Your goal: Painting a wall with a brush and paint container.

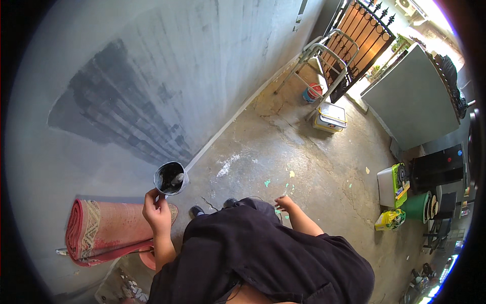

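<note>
My left hand (pixel 158 206) is closed on the near rim of a paint pot (pixel 163 191), a round grey container smeared with dark paint inside. A pale object (pixel 177 179) lies in the pot; its kind cannot be made out. Behind the pot is a grey wall (pixel 212 66) with a fan-shaped patch of darker grey paint (pixel 116 96), streaky along its edges. My right hand (pixel 284 203) hangs in front of my waist over the floor, fingers loosely bent and apart, and I see nothing held in it.
A rolled red rug (pixel 116 228) leans at the wall below my left hand. Further off stand a metal stepladder (pixel 324 55), a lidded white bucket (pixel 330 117), a small red-and-blue bucket (pixel 312 93) and a barred gate (pixel 362 38). Bins, bags and a green tub (pixel 417 206) line the right side.
</note>
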{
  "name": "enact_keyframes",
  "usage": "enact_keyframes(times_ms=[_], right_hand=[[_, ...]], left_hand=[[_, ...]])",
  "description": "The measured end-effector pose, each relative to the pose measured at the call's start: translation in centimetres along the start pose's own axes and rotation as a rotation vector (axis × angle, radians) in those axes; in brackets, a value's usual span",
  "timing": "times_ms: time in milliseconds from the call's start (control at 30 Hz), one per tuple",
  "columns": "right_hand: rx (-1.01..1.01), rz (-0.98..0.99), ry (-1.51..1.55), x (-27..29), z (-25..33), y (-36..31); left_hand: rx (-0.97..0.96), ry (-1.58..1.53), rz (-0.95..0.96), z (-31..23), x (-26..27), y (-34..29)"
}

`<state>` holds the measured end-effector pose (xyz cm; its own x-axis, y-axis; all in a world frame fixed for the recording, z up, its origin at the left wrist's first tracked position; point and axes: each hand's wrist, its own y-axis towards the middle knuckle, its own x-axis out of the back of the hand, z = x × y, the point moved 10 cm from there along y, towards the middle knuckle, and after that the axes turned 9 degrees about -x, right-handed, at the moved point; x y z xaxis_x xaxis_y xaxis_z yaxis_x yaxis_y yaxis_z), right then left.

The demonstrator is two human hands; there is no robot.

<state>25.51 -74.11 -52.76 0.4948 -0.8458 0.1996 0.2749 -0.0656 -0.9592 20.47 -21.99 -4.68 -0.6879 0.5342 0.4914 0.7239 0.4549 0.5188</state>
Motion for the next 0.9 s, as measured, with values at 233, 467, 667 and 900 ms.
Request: enact_keyframes(times_ms=[233, 467, 667, 900], right_hand=[[0.694, 0.131, 0.171, -1.4, 19.5, -14.9], [1.268, 1.101, -0.361, -12.6, 28.6, -52.4], [1.531, 1.475, -0.598, -16.9, 26.5, -60.9], [1.462, 1.660, -0.579, -18.8, 26.7, -62.9]], left_hand=[[0.048, 0.015, -0.004, 0.7, 0.5, -0.6], [0.045, -0.003, -0.022, 0.8, 1.4, -0.5], [0.053, -0.040, -0.053, 2.0, 3.2, -1.0], [0.159, -0.020, -0.129, 4.5, 6.8, -3.1]])
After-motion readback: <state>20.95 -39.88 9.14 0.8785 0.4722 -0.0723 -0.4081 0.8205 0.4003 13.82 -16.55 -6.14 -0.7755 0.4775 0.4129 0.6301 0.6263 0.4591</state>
